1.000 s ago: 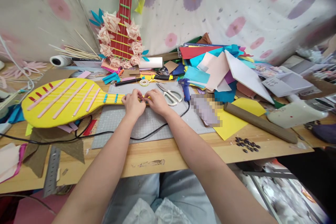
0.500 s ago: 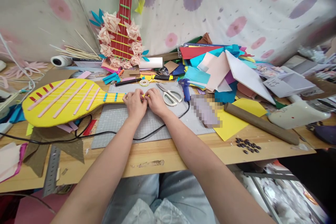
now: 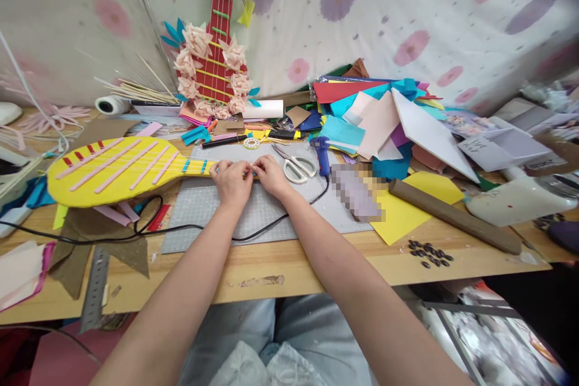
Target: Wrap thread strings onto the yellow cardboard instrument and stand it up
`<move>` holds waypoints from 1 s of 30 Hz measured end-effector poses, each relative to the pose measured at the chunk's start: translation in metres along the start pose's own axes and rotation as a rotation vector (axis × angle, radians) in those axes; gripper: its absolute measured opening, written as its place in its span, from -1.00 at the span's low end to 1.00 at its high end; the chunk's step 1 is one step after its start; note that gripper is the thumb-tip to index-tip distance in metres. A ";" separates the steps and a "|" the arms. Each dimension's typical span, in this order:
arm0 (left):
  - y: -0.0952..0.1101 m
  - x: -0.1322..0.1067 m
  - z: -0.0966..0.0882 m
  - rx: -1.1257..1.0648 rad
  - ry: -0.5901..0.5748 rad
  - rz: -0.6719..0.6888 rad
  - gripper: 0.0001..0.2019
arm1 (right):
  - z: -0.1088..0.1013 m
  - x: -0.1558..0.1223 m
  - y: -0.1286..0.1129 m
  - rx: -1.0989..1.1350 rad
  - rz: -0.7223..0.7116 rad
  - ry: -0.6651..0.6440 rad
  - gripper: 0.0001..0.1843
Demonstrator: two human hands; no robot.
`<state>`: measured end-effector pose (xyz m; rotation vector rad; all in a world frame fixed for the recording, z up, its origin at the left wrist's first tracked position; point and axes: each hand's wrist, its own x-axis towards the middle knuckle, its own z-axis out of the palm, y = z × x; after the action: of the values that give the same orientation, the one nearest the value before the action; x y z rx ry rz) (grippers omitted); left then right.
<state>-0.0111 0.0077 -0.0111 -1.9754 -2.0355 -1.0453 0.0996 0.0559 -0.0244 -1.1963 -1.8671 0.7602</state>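
A yellow cardboard toy guitar (image 3: 113,176) lies on its back across the left of the bench, with pink strips over its body and blue strips on its neck. My left hand (image 3: 233,182) is closed over the far end of the neck, thumb and forefinger pinched. Right beside it, my right hand (image 3: 270,176) pinches at the same end; what lies between its fingertips is hidden. Both hands are above a grey cutting mat (image 3: 194,208). Close to my right hand are scissors (image 3: 296,169) and a blue glue gun (image 3: 321,157).
A black cord (image 3: 262,230) crosses the mat and bench. A red toy guitar with paper flowers (image 3: 217,75) leans at the back. Coloured sheets (image 3: 375,117) are heaped at the right, near a brown roll (image 3: 452,215) and several black beads (image 3: 429,253). A metal ruler (image 3: 94,289) lies front left.
The view has shifted slightly, so the scene sits a little to the right. My fingertips have moved a little at the neck's end, where my right hand's fingers are now drawn closer together.
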 end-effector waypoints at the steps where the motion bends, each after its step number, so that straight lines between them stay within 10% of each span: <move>1: -0.001 0.000 0.001 0.001 0.015 0.013 -0.91 | 0.000 0.001 0.001 0.026 0.016 0.005 -0.92; 23: -0.003 0.000 0.000 0.043 0.014 0.050 -0.85 | -0.002 0.006 0.006 0.100 0.077 0.015 -0.92; 30: -0.003 0.003 -0.001 0.002 0.017 -0.040 -0.91 | -0.013 -0.004 0.003 0.008 -0.126 0.045 -0.89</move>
<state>-0.0141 0.0098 -0.0100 -1.9254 -2.0753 -1.0638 0.1130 0.0540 -0.0211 -1.0705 -1.8815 0.6658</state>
